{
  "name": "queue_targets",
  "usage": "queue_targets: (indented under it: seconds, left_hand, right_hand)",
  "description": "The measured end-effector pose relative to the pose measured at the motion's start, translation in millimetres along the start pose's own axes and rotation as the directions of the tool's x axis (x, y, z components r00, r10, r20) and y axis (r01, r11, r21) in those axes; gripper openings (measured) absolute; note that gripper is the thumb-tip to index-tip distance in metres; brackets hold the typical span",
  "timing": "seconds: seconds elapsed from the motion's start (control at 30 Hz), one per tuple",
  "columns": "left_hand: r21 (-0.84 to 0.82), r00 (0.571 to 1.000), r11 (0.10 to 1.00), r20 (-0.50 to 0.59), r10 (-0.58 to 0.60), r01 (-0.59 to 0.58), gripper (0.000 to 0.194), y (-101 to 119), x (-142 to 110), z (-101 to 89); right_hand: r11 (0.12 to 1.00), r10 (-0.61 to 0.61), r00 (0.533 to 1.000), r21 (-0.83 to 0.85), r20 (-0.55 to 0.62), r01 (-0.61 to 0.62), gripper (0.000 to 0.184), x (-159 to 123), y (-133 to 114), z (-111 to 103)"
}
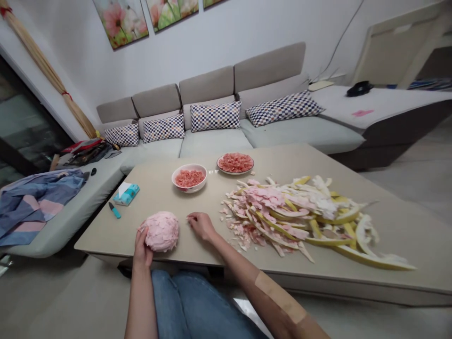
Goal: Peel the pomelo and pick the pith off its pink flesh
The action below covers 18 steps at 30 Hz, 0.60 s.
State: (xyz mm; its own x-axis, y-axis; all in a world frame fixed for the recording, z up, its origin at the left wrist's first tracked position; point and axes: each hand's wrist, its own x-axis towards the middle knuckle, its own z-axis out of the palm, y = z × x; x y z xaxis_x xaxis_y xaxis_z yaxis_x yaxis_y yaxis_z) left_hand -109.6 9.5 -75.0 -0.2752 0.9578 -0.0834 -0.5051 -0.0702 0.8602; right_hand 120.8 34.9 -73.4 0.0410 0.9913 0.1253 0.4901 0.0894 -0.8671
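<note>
My left hand (pixel 142 249) is wrapped around the left side of a peeled pomelo (pixel 162 231), a round pink fruit with ragged bits of pith on it, near the front edge of the table. Just right of the fruit, and apart from it, my right hand (pixel 202 225) is held low over the table. Its fingertips are pinched together; whatever is between them is too small to make out. Behind the hands stand a white bowl (pixel 189 189) of pink pomelo flesh and a dark-rimmed plate (pixel 236 172) piled with more of it.
A wide heap of pomelo peel (pixel 289 216), yellow strips with white and pink pith, covers the table's right part. At the left lie a blue tissue pack (pixel 127 194) and a small teal-handled knife (pixel 115 210). A sofa (pixel 215 142) stands behind the table (pixel 155 167).
</note>
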Motion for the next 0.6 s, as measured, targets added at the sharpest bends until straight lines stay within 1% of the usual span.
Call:
queue_targets:
  seconds: [0.07, 0.13, 0.17, 0.2, 0.23, 0.27, 0.3, 0.37, 0.4, 0.43, 0.47, 0.5, 0.53, 0.57, 0.6]
  left_hand:
    - [-0.019, 1.000, 1.000, -0.002, 0.002, -0.002, 0.038, -0.7, 0.2, 0.4]
    - [-0.029, 1.000, 1.000, 0.005, 0.001, -0.001, 0.036, -1.1, -0.3, 1.3]
    - [-0.033, 1.000, 0.999, 0.007, 0.001, -0.001, 0.035, -1.3, -0.9, 2.0]
    - [-0.036, 1.000, 0.999, 0.005, 0.002, -0.001, 0.035, -1.3, -1.5, 2.6]
    - [-0.038, 1.000, 0.999, -0.002, 0.003, -0.003, 0.034, -1.4, -2.1, 3.3]
    - [-0.040, 1.000, 0.999, -0.012, 0.006, -0.006, 0.034, -1.4, -2.7, 4.0]
    - [-0.041, 1.000, 0.999, -0.022, 0.008, -0.009, 0.034, -1.4, -3.3, 4.6]
    - [-0.044, 0.999, 0.999, -0.039, 0.012, -0.014, 0.034, -1.4, -4.3, 5.5]
    - [-0.047, 0.999, 0.999, -0.043, 0.013, -0.015, 0.034, -1.4, -4.7, 5.8]
    - [-0.048, 0.999, 0.999, -0.044, 0.012, -0.014, 0.035, -1.3, -5.0, 5.9]
    - [-0.046, 0.999, 0.999, -0.046, 0.011, -0.013, 0.035, -1.2, -5.3, 5.9]
    - [-0.042, 0.999, 0.999, -0.046, 0.011, -0.013, 0.036, -1.1, -5.6, 5.8]
    - [-0.036, 0.999, 0.999, -0.046, 0.013, -0.015, 0.036, -1.1, -5.9, 5.7]
    - [-0.030, 0.999, 0.999, -0.047, 0.018, -0.019, 0.037, -1.2, -6.0, 5.5]
    - [-0.024, 0.998, 0.999, -0.049, 0.025, -0.027, 0.036, -1.3, -6.1, 5.4]
  right_hand:
    - [0.998, -0.053, 0.997, -0.044, -0.057, 0.051, 0.032, -6.4, 2.8, -30.0]
    - [0.988, -0.123, 0.983, -0.111, -0.140, 0.108, 0.040, -12.7, 6.3, -69.4]
    - [0.959, -0.236, 0.947, -0.207, -0.219, 0.191, 0.041, -15.2, 8.1, -91.2]
    - [0.919, -0.335, 0.895, -0.311, -0.294, 0.242, 0.042, -17.2, 10.0, -113.2]
    - [0.880, -0.401, 0.840, -0.408, -0.364, 0.244, 0.043, -18.7, 11.6, -134.6]
    - [0.846, -0.438, 0.793, -0.492, -0.424, 0.205, 0.041, -20.0, 12.8, -154.1]
    - [0.815, -0.455, 0.759, -0.562, -0.466, 0.143, 0.039, -21.3, 13.4, -171.0]
    - [0.766, -0.480, 0.698, -0.642, -0.532, 0.037, 0.034, -25.0, 12.4, -193.4]
    - [0.752, -0.494, 0.674, -0.659, -0.549, 0.014, 0.032, -27.6, 10.8, -198.0]
    - [0.748, -0.511, 0.654, -0.663, -0.558, 0.019, 0.030, -30.9, 8.7, -197.8]
    - [0.755, -0.525, 0.642, -0.655, -0.559, 0.047, 0.028, -34.7, 6.2, -192.9]
    - [0.769, -0.534, 0.640, -0.632, -0.552, 0.095, 0.026, -38.9, 3.7, -183.6]
    - [0.789, -0.534, 0.652, -0.594, -0.538, 0.156, 0.024, -43.4, 1.6, -170.4]
    - [0.815, -0.523, 0.678, -0.537, -0.516, 0.220, 0.023, -47.9, -0.1, -154.0]
    - [0.839, -0.509, 0.716, -0.461, -0.479, 0.289, 0.022, -52.3, -1.1, -135.1]
